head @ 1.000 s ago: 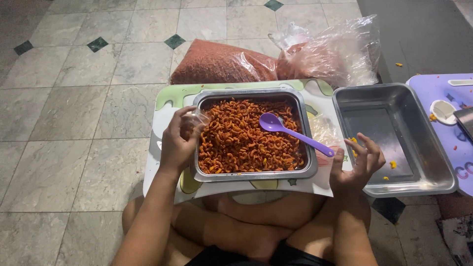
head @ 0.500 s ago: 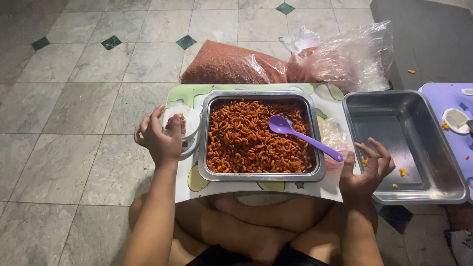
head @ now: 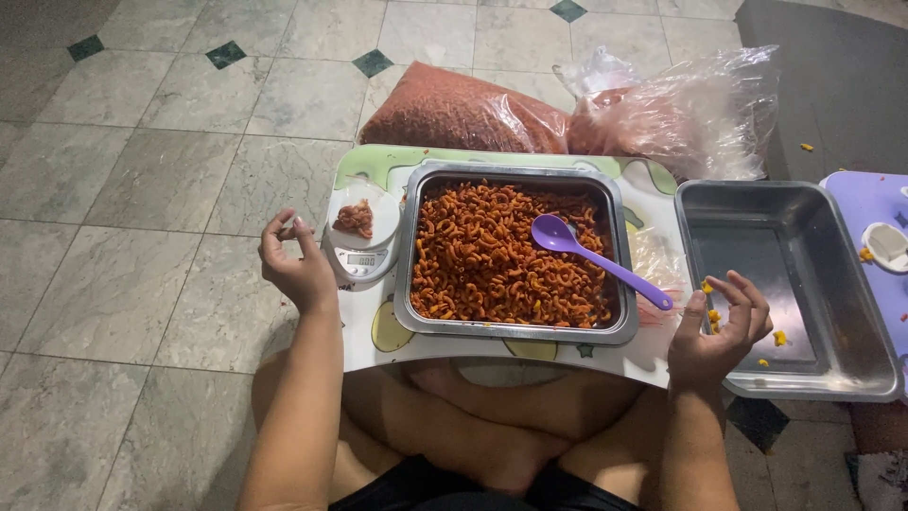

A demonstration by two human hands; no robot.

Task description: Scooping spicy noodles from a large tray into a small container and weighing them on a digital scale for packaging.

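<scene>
Beside the small white scale (head: 362, 248), my left hand (head: 295, 268) curls empty; my right hand (head: 721, 326), fingers spread, holds nothing near the steel tray (head: 515, 254) of curly orange snacks.

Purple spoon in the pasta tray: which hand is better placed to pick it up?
Right. The spoon has its handle end pointing at the right hand, which hovers open just beside it. The left hand is across the tray, by the scale.
</scene>
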